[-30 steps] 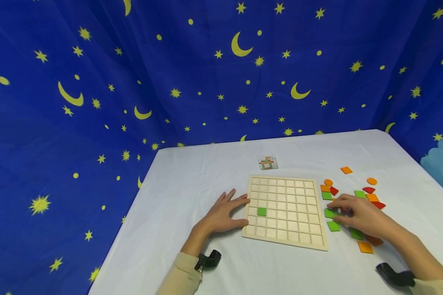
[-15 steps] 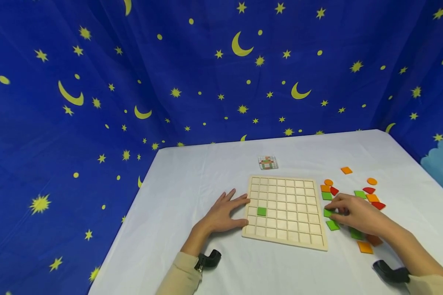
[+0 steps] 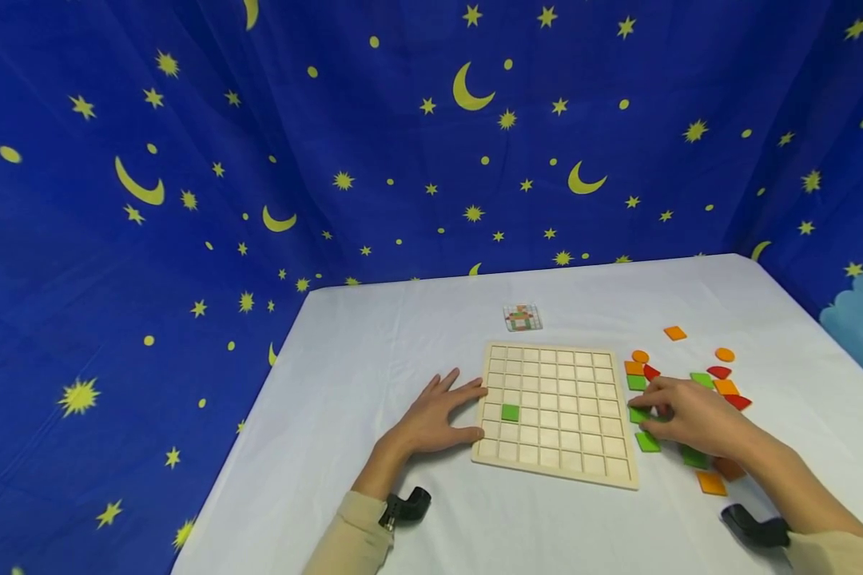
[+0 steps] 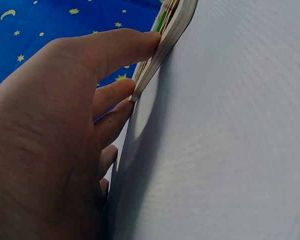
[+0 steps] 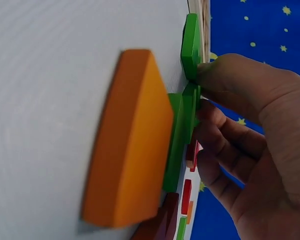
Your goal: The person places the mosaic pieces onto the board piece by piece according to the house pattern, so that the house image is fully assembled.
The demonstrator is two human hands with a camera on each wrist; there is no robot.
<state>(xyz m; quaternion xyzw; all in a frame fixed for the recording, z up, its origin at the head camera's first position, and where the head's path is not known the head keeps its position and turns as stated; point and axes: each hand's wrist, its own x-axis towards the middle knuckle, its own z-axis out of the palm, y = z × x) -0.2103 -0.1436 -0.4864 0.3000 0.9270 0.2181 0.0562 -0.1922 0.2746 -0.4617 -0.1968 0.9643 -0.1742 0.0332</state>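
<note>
A pale wooden grid board (image 3: 568, 371) lies on the table between the hands, with one green square tile (image 3: 510, 413) in a cell near its left side. My left hand (image 3: 431, 417) rests at the board's left edge; in the left wrist view the thumb (image 4: 135, 44) and fingertips touch its rim. Just right of the board, my right hand (image 3: 697, 415) pinches a flat green square tile (image 3: 637, 415) between thumb and fingers, low at the table. Another green tile (image 3: 647, 442) lies directly nearer, close to the thumb (image 5: 225, 75). The right palm hides part of the pile.
Orange, red and green pieces lie around the right hand, among them an orange tile (image 3: 712, 482), a red piece (image 3: 737, 402) and an orange disc (image 3: 725, 354). A small pattern card (image 3: 522, 318) lies beyond the board. A blue star-and-moon curtain (image 3: 403, 144) stands behind the table.
My right hand has shifted slightly left toward the board, and the green tile at its fingertips has slid the same way. My left hand has stayed at the board's edge.
</note>
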